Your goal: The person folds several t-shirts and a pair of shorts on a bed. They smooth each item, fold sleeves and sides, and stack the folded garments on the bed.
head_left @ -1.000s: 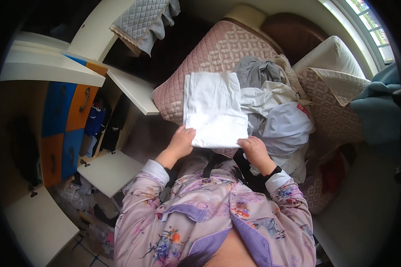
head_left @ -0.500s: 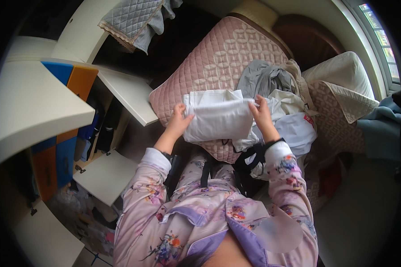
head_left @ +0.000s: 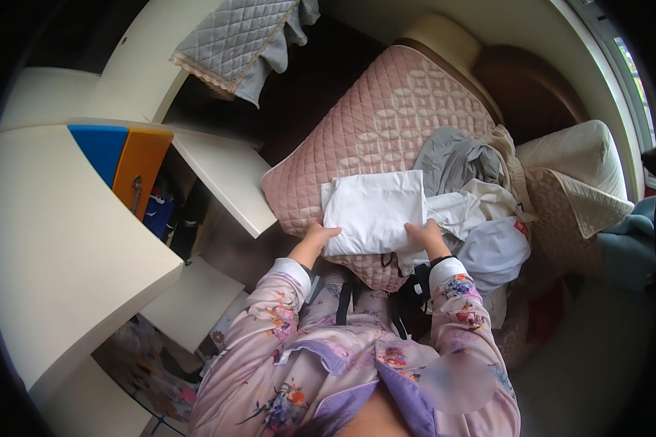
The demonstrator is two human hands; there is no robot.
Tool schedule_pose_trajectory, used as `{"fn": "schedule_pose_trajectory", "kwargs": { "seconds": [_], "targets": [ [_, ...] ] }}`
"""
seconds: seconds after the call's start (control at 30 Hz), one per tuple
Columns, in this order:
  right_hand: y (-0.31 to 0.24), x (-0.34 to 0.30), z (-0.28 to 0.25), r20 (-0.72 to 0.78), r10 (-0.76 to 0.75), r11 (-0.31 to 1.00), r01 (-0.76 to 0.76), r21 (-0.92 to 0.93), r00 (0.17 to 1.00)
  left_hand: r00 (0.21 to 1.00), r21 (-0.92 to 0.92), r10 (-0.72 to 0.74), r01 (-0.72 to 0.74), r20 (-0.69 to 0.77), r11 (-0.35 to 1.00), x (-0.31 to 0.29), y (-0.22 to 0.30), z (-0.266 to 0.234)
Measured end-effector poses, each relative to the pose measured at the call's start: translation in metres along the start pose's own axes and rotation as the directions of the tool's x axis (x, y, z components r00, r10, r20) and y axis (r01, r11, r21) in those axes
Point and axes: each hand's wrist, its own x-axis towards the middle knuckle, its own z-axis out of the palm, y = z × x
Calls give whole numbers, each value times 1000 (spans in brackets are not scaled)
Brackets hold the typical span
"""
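Observation:
A folded white garment lies as a flat rectangle over the near part of the pink quilted bedcover. My left hand holds its lower left edge, thumb on top and the other fingers mostly hidden beneath. At the lower right edge, my right hand grips it in the same way. What kind of garment it is cannot be made out. Just right of it lie a crumpled grey cloth, a rumpled cream-white cloth and a pale garment with a small red tag.
Cream cabinet doors stand open at the left, beside blue and orange panels and clothes inside. A white pillow and blue cloth are at the right. Grey quilted fabric hangs at the top.
The garment's upper layer now lies folded over and flat. Both hands have shifted to its near edge. The whole view has also shifted somewhat.

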Motion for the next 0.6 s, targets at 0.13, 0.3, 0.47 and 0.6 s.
{"fn": "schedule_pose_trajectory", "kwargs": {
  "seconds": [0.13, 0.3, 0.47, 0.6],
  "targets": [
    [1, 4, -7, 162, -43, 995, 27, 96, 986, 976, -149, -44, 77, 213, 986, -15, 0, 11],
    [5, -30, -32, 357, -258, 884, 70, 463, 898, 974, -210, 146, -108, 175, 972, -65, 4, 26],
    [12, -109, -56, 587, -377, 784, -90, 614, 716, 887, -497, 442, -326, 134, 804, -166, -33, 18],
    [26, -151, -28, 728, -241, 874, -183, 451, 642, 926, -245, 337, -371, -172, 896, -234, -105, -5]
  ]
}}
